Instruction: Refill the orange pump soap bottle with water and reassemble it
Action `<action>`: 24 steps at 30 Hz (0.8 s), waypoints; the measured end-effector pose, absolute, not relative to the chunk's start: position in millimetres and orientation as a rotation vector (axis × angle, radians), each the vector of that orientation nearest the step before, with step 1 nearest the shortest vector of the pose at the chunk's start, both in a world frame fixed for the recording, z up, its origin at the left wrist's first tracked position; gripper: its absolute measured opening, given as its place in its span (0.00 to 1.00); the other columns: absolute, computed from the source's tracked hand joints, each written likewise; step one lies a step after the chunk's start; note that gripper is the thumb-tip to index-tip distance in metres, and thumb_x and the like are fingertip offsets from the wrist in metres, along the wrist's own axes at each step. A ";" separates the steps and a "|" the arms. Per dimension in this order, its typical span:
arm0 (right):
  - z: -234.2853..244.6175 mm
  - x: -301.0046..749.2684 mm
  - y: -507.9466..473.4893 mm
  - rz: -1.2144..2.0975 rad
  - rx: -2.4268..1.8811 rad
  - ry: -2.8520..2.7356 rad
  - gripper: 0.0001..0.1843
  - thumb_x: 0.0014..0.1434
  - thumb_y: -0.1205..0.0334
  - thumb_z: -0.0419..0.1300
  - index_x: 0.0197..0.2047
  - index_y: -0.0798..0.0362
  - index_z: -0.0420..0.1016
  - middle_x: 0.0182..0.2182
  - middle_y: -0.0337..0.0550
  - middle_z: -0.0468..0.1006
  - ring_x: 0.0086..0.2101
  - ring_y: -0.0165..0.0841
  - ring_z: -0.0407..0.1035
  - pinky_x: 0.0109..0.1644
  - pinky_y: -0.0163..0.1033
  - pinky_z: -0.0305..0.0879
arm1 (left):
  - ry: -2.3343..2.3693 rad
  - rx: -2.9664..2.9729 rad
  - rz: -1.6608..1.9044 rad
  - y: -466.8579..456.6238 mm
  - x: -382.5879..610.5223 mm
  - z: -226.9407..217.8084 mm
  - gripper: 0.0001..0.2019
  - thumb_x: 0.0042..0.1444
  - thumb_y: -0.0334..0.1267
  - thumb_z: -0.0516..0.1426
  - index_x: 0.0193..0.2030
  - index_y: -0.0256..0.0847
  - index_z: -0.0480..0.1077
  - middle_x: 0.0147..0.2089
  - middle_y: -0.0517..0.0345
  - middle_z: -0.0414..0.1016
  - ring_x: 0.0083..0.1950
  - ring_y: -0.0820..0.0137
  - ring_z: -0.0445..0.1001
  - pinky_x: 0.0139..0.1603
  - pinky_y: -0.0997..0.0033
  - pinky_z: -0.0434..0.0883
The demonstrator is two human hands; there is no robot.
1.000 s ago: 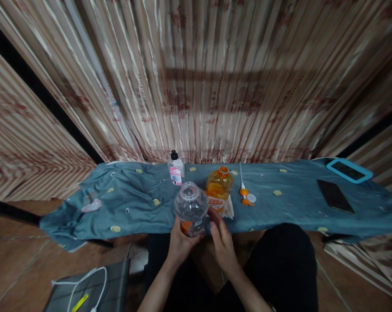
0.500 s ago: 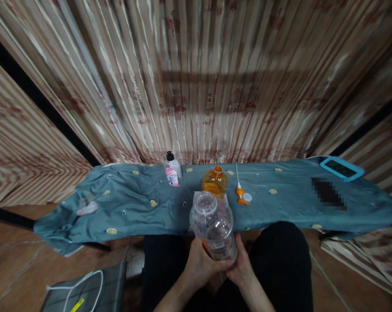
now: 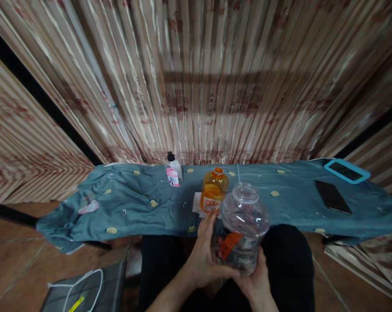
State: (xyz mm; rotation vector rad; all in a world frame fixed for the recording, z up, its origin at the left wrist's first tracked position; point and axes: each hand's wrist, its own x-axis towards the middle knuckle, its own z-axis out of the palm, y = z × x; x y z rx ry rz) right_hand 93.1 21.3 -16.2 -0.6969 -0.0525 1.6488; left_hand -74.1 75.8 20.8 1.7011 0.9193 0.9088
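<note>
A large clear plastic bottle with an orange label and no cap on its neck is held over my lap, in front of the table edge. My right hand grips it low down on its right side. My left hand is spread at its left side, fingers stretched up and thumb by the bottle's base. Just beyond those fingertips an amber bottle, also uncapped, stands on a white cloth. Behind the clear bottle, only the pale tube of the pump top shows.
A blue-green patterned cloth covers the narrow table. On it are a black-capped bottle, a crumpled pinkish item, a phone and a blue-framed tablet. A striped curtain hangs behind. A grey box with a white cord stands lower left.
The clear bottle has moved right, uncovering the amber bottle's label and covering the pump head. My left hand has loosened and opened, while my right hand keeps hold.
</note>
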 end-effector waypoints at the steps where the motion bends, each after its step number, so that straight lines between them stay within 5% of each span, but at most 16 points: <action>1: -11.3 96.3 21.0 1.645 -0.704 -0.042 0.31 0.41 0.33 0.78 0.39 0.49 0.88 0.39 0.50 0.88 0.33 0.42 0.82 0.35 0.43 0.76 | 0.913 1.654 0.988 83.5 -79.3 21.1 0.63 0.40 0.58 0.77 0.79 0.41 0.55 0.79 0.36 0.59 0.82 0.39 0.53 0.82 0.35 0.53; 4: -2.9 108.3 21.1 1.608 -0.731 -0.014 0.35 0.43 0.30 0.76 0.45 0.48 0.87 0.46 0.56 0.87 0.38 0.45 0.82 0.31 0.39 0.73 | 1.044 1.551 1.292 119.9 -88.5 21.8 0.54 0.49 0.52 0.75 0.78 0.46 0.54 0.80 0.39 0.58 0.83 0.46 0.55 0.83 0.43 0.54; 8: -3.6 122.0 21.9 1.523 -0.771 0.011 0.33 0.39 0.32 0.78 0.43 0.44 0.86 0.45 0.53 0.87 0.40 0.50 0.83 0.33 0.42 0.74 | 1.074 1.569 1.330 180.2 -77.5 22.3 0.65 0.37 0.42 0.79 0.79 0.49 0.49 0.82 0.39 0.54 0.84 0.47 0.50 0.83 0.41 0.51; 11: -1.7 124.5 21.3 1.496 -0.784 0.003 0.31 0.43 0.34 0.77 0.45 0.43 0.87 0.45 0.52 0.87 0.41 0.51 0.83 0.35 0.44 0.76 | 0.997 1.541 1.231 210.8 -60.2 19.5 0.66 0.35 0.37 0.80 0.79 0.45 0.50 0.78 0.37 0.62 0.80 0.46 0.61 0.80 0.43 0.60; 14: 3.5 122.3 20.1 1.492 -0.786 -0.021 0.30 0.46 0.36 0.77 0.48 0.43 0.86 0.47 0.51 0.87 0.43 0.51 0.84 0.37 0.44 0.77 | 0.912 1.414 1.175 223.7 -47.2 14.8 0.58 0.37 0.30 0.77 0.75 0.43 0.56 0.69 0.42 0.75 0.70 0.51 0.75 0.72 0.49 0.72; 19: 1.8 125.3 22.4 1.494 -0.792 -0.036 0.25 0.48 0.39 0.78 0.45 0.42 0.87 0.45 0.45 0.88 0.43 0.50 0.84 0.38 0.45 0.78 | 0.944 1.467 1.203 220.7 -44.5 10.9 0.42 0.38 0.30 0.76 0.63 0.41 0.70 0.64 0.46 0.79 0.64 0.54 0.79 0.69 0.51 0.74; 24: -12.6 139.6 29.0 1.521 -0.823 -0.034 0.26 0.43 0.43 0.81 0.43 0.45 0.87 0.44 0.47 0.88 0.42 0.53 0.84 0.38 0.48 0.80 | 1.114 1.550 1.243 207.5 -44.1 13.2 0.36 0.38 0.31 0.76 0.57 0.39 0.72 0.58 0.47 0.80 0.60 0.54 0.81 0.66 0.50 0.76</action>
